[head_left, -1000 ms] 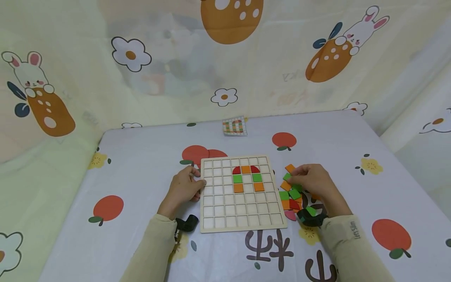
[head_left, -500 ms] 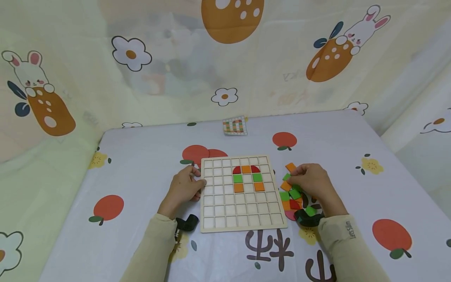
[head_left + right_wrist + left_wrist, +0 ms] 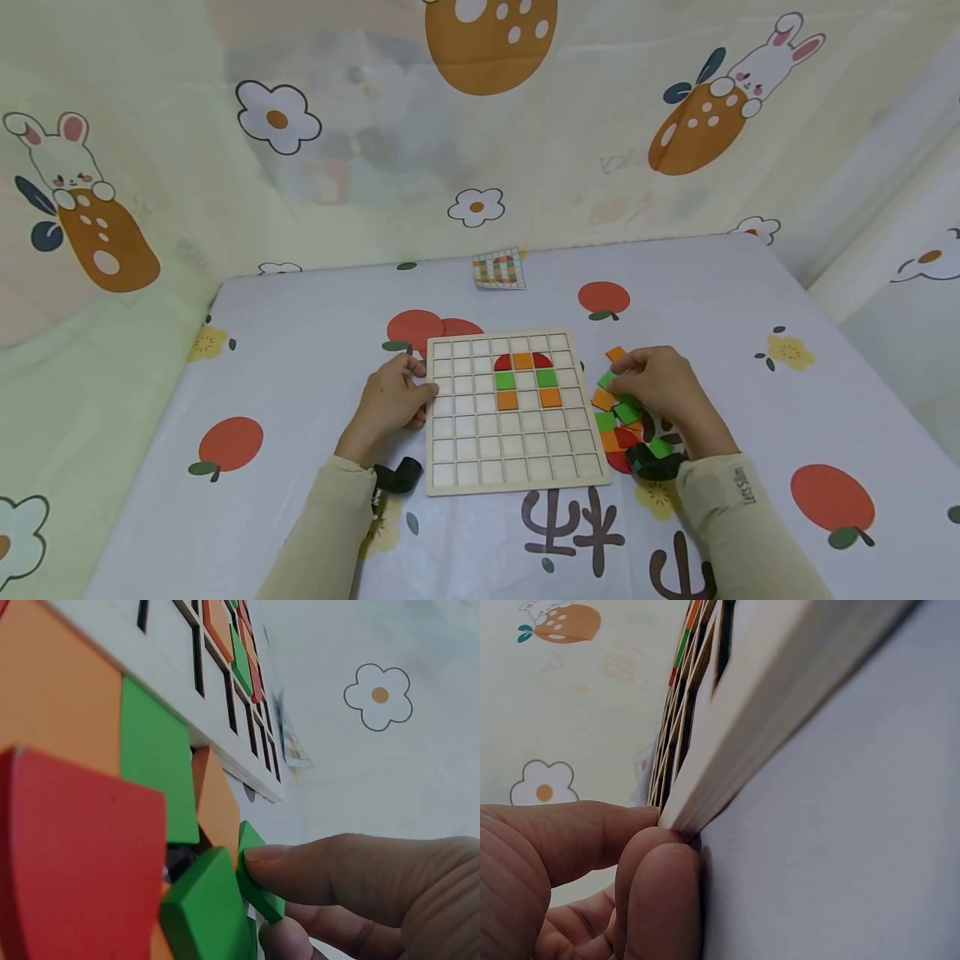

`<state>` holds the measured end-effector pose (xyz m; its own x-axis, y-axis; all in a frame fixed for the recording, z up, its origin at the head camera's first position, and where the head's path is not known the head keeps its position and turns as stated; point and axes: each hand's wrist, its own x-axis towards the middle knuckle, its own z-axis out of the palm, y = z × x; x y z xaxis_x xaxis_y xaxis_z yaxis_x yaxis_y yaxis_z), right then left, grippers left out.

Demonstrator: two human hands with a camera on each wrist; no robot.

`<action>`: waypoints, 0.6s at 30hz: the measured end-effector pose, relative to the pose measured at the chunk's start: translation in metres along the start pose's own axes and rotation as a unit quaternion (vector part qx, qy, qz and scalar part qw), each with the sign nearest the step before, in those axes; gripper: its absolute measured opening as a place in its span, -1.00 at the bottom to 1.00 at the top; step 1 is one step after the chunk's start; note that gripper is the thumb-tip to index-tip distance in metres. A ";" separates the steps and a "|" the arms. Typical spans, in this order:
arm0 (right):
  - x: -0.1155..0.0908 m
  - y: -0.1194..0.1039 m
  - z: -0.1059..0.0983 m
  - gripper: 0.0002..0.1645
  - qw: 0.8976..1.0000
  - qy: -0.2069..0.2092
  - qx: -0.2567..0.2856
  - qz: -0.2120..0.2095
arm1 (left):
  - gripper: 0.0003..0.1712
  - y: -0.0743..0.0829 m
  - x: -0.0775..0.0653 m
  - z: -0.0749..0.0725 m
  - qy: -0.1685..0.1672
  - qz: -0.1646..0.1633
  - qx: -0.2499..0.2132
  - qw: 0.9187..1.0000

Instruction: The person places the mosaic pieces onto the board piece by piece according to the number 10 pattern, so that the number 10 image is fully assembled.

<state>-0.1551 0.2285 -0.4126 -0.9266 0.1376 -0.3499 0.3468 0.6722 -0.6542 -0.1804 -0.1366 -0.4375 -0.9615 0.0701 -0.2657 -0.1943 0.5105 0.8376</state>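
Loose tiles (image 3: 604, 422) by the lower right of the grid board (image 3: 512, 424) have slid a tiny bit since half a second ago. One orange tile (image 3: 602, 400) now sits a bit lower and closer to the board, and a round-edged piece (image 3: 618, 462) at the bottom of the heap looks red where it looked pink (maybe just the light; I can't tell from so far off). Both hands are in almost the same spots, and the same seven set pieces (image 3: 522, 361) sit in the board's upper part.

What counts most for me is the green tile (image 3: 261, 895). It is right at the fingertips of the right hand (image 3: 656, 383), on that hand's left side in the head view, and the board is further left, mid-frame. So the right hand is the near one, and I judge the way to the board is left. The tile looks square, so I see no long side; it leans. Fingers are pinched on it, one tip on its face and one under its low edge. A second green tile (image 3: 206, 907) is just beside it, lower middle of the right wrist view.

Over at mid-left, the left hand (image 3: 386, 404) holds the board's left edge. A little picture card (image 3: 498, 271) lies up past the board.
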 end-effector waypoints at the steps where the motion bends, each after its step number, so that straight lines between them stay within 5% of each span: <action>1: 0.000 0.000 0.000 -0.57 1.000 -0.003 -0.001 -0.001 | -0.72 0.000 0.000 0.000 0.000 0.000 0.000 1.000; 11: 0.000 0.002 0.004 -0.64 1.000 0.013 0.008 -0.020 | -0.72 -0.001 0.000 0.000 -0.003 -0.002 -0.008 1.000; 18: -0.006 -0.005 0.005 -0.63 0.994 -0.002 0.104 -0.044 | -0.71 0.000 0.001 -0.002 -0.006 -0.004 -0.010 1.000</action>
<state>-0.1501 0.2205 -0.4110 -0.9540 0.0813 -0.2887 0.2880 0.5169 -0.8061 -0.1815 -0.1379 -0.4370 -0.9575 0.0759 -0.2782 -0.2063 0.4938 0.8448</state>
